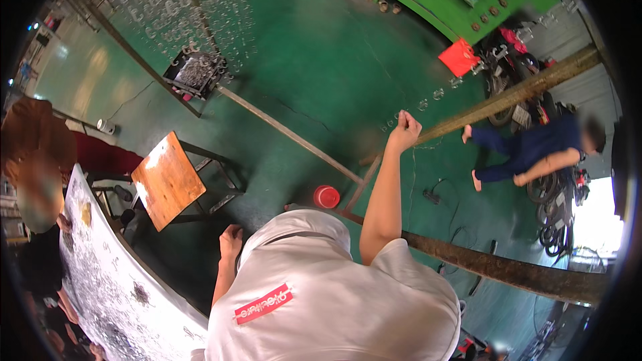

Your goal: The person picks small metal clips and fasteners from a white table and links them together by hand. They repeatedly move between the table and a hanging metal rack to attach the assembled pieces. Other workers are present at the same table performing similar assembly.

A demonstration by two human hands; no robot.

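My right hand (405, 132) is raised ahead of me, its fingertips pinched together at the near end of a row of small shiny C-shaped pieces (438, 94). The row hangs in the air beside a long wooden beam (515, 93) and runs off toward the upper right. Whatever sits between those fingertips is too small to make out. Low by my left side, my left hand (231, 241) is curled closed, and the inside of its grip is hidden. A wooden stool (169, 182) stands to the left of it.
A white table (107, 274) strewn with small metal pieces stands left, with people around it. Many C-shaped pieces (167, 7) hang above a black crate (197, 73). A red bucket (326, 196), poles and a rusty bar (508, 264) are near me. A person (535, 150) stands right, by motorbikes.
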